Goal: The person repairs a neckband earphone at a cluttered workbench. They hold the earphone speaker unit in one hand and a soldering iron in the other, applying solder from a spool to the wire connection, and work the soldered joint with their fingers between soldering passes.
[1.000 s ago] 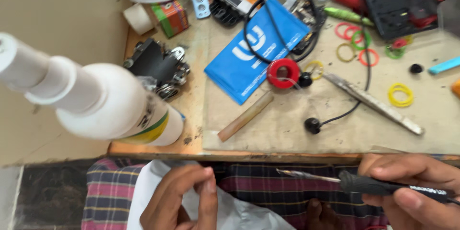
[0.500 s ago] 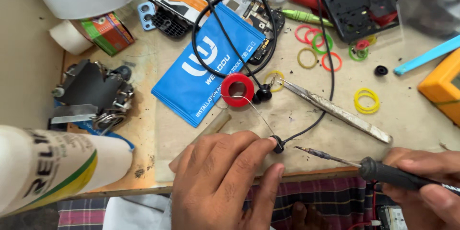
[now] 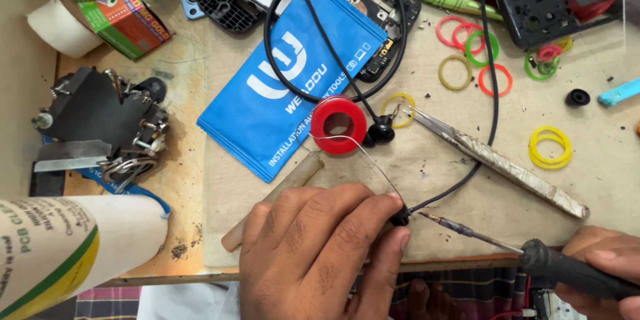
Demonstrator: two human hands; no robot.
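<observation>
Single head-worn view, steeply down, close over cluttered workbench [image 3: 467, 180].

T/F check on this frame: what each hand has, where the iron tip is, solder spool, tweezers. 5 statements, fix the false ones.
1. The right hand holds a soldering iron. True.
2. The iron's tip points away from the left hand. False: it points at the small black earbud pinched at the left fingertips.
3. The red solder spool lies partly on the blue pouch. True.
4. The tweezers are in the left hand. False: they lie loose on the bench.
5. All the rubber bands are yellow. False: red and green ones lie there too.
</observation>
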